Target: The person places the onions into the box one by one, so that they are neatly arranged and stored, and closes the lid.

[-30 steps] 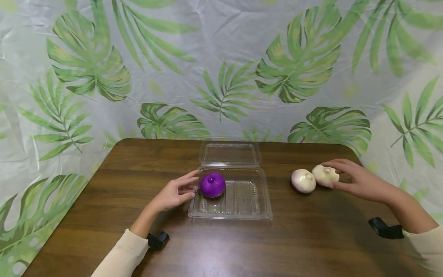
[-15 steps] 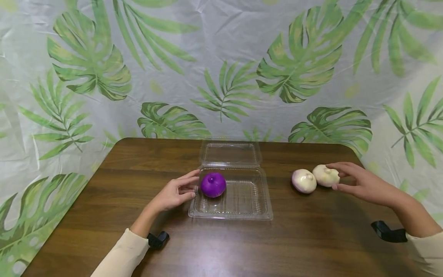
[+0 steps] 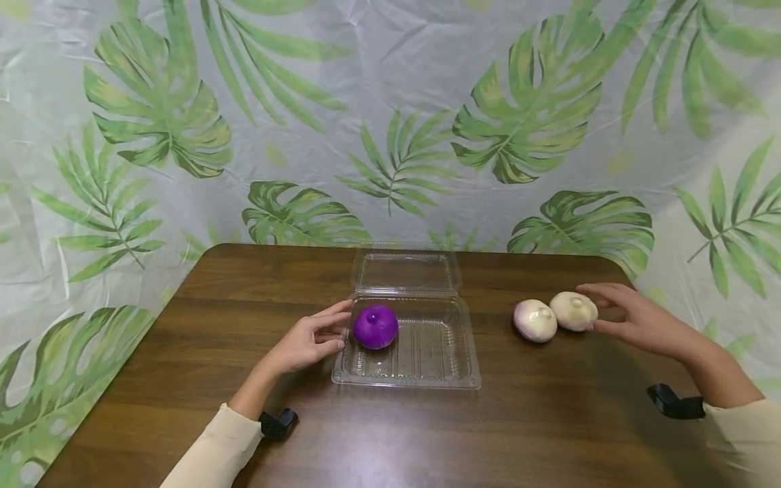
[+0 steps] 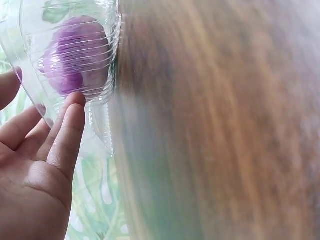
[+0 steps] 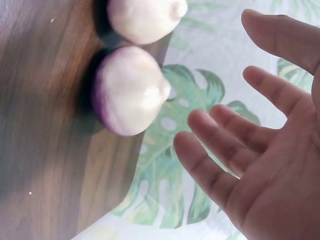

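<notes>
Head view: leaf-print cloth (image 3: 396,88) behind a brown wooden table (image 3: 293,271)
Left sleeve: beige, with a black wrist mount (image 3: 279,423) beside the cuff
Left hand: the left hand (image 3: 305,344) is at the container's left side, fingers extended and relaxed, gripping nothing; whether the fingertips touch the plastic I cannot tell
Purple onion: the purple onion (image 3: 375,327) sits in the left part of the tray, stem up
Clear container: the clear container (image 3: 433,346) lies on the table, its lid (image 3: 405,272) laid back behind it
White onions: the left white onion (image 3: 535,321) and the right white onion (image 3: 572,312) stand side by side, both tinged purple
Right hand: the right hand (image 3: 643,322) is just right of them, fingers extended, thumb apart, holding nothing; the right wrist view shows a gap between fingertips and onion
</notes>
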Action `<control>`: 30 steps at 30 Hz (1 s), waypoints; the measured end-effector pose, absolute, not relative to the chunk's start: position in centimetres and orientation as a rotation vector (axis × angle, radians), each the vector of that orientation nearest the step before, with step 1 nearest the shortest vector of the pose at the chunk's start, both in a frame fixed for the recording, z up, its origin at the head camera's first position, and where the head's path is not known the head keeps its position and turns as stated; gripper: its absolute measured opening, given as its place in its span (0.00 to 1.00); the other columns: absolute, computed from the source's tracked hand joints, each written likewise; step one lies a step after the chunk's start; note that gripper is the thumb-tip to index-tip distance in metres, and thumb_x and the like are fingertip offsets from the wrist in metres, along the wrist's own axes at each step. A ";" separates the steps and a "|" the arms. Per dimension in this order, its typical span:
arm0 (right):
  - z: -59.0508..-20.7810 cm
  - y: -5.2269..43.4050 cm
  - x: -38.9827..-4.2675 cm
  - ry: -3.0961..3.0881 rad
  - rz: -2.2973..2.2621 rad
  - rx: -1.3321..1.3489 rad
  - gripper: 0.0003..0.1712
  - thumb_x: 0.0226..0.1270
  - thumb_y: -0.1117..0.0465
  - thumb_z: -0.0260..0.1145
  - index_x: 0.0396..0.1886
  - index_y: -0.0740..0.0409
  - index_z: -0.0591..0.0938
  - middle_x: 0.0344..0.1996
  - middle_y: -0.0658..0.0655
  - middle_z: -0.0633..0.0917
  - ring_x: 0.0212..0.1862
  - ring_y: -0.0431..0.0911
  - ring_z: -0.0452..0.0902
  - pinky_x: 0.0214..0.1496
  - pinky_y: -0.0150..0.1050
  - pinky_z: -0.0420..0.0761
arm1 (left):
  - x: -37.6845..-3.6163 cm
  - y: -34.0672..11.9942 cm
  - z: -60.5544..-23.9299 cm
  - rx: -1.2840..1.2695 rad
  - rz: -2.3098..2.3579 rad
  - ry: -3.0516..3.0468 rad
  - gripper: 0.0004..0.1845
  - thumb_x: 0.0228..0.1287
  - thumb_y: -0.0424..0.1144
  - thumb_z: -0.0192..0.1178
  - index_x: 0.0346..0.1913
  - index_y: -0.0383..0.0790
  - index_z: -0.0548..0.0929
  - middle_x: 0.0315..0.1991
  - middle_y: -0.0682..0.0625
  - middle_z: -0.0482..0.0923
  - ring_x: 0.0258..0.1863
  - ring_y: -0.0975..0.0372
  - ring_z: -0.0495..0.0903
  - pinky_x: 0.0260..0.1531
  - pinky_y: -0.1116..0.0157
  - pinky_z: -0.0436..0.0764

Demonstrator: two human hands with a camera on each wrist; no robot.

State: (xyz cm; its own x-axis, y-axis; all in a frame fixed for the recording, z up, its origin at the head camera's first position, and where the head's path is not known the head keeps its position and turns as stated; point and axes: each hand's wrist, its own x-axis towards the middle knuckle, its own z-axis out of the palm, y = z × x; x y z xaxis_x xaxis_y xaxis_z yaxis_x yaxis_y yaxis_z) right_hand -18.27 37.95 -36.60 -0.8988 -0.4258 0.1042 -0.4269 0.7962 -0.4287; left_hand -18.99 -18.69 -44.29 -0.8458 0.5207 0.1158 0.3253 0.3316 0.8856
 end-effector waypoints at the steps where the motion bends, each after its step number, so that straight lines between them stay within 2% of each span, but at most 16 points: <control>1: -36.7 38.0 -18.4 -2.985 0.716 0.693 0.35 0.64 0.62 0.71 0.68 0.66 0.70 0.62 0.73 0.71 0.52 0.28 0.71 0.34 0.29 0.83 | -19.0 -18.7 -44.3 0.776 1.531 2.402 0.33 0.64 0.26 0.61 0.73 0.33 0.66 0.76 0.39 0.60 0.60 0.42 0.79 0.60 0.57 0.82; 3: -36.8 38.0 -18.7 -3.011 0.712 0.659 0.36 0.64 0.61 0.70 0.69 0.67 0.69 0.63 0.74 0.69 0.55 0.46 0.76 0.35 0.30 0.83 | -19.0 -18.7 -44.3 0.781 1.532 2.401 0.33 0.64 0.27 0.61 0.73 0.32 0.66 0.77 0.38 0.59 0.60 0.42 0.80 0.60 0.57 0.83; 5: -37.0 38.0 -19.0 -3.023 0.709 0.639 0.36 0.64 0.60 0.70 0.69 0.67 0.68 0.63 0.75 0.69 0.55 0.64 0.74 0.35 0.30 0.82 | -19.0 -18.7 -44.4 0.784 1.533 2.401 0.33 0.64 0.27 0.61 0.72 0.31 0.66 0.77 0.39 0.59 0.60 0.42 0.80 0.60 0.57 0.83; 6: -37.2 38.1 -19.2 -3.025 0.709 0.634 0.36 0.64 0.60 0.70 0.69 0.67 0.69 0.63 0.75 0.70 0.55 0.67 0.74 0.35 0.30 0.82 | -19.0 -18.7 -44.4 0.787 1.533 2.400 0.33 0.64 0.27 0.61 0.72 0.31 0.66 0.77 0.39 0.58 0.60 0.42 0.80 0.60 0.57 0.83; 9: -37.8 38.4 -19.6 -3.000 0.680 0.641 0.36 0.62 0.60 0.72 0.68 0.67 0.70 0.62 0.73 0.72 0.53 0.66 0.74 0.34 0.31 0.82 | -19.0 -18.7 -44.4 0.789 1.538 2.398 0.32 0.64 0.26 0.61 0.71 0.30 0.67 0.77 0.39 0.58 0.60 0.42 0.80 0.60 0.57 0.83; 11: -38.3 38.6 -19.8 -2.990 0.651 0.640 0.36 0.61 0.61 0.73 0.67 0.66 0.71 0.61 0.73 0.73 0.51 0.64 0.74 0.35 0.35 0.82 | -19.0 -18.7 -44.5 0.793 1.542 2.398 0.32 0.64 0.26 0.61 0.71 0.30 0.67 0.77 0.39 0.58 0.59 0.42 0.80 0.60 0.57 0.83; 14: -39.0 38.9 -20.2 -3.007 0.657 0.645 0.37 0.60 0.62 0.73 0.67 0.68 0.70 0.61 0.75 0.72 0.55 0.67 0.72 0.43 0.51 0.84 | -19.0 -18.7 -44.5 0.805 1.551 2.392 0.31 0.64 0.25 0.61 0.70 0.28 0.68 0.77 0.39 0.58 0.59 0.41 0.80 0.60 0.57 0.83; 18: -39.5 38.8 -20.6 -3.040 0.702 0.635 0.39 0.60 0.63 0.73 0.68 0.70 0.68 0.64 0.78 0.69 0.62 0.73 0.63 0.52 0.69 0.74 | -19.0 -18.8 -44.5 0.808 1.558 2.388 0.31 0.63 0.25 0.61 0.70 0.27 0.68 0.77 0.38 0.58 0.59 0.41 0.80 0.60 0.56 0.82; 23: -39.8 38.4 -21.1 -3.079 0.737 0.600 0.41 0.60 0.62 0.73 0.70 0.68 0.66 0.66 0.78 0.66 0.66 0.74 0.58 0.55 0.72 0.70 | -18.9 -18.8 -44.5 0.808 1.559 2.390 0.31 0.64 0.26 0.62 0.70 0.27 0.68 0.77 0.39 0.58 0.59 0.41 0.79 0.60 0.56 0.82; 30: -40.5 38.3 -21.7 -3.084 0.768 0.599 0.41 0.58 0.63 0.73 0.69 0.70 0.66 0.66 0.79 0.66 0.66 0.75 0.58 0.55 0.72 0.69 | -18.9 -18.9 -44.6 0.842 1.570 2.391 0.31 0.63 0.27 0.62 0.69 0.24 0.68 0.77 0.37 0.57 0.59 0.39 0.79 0.60 0.57 0.83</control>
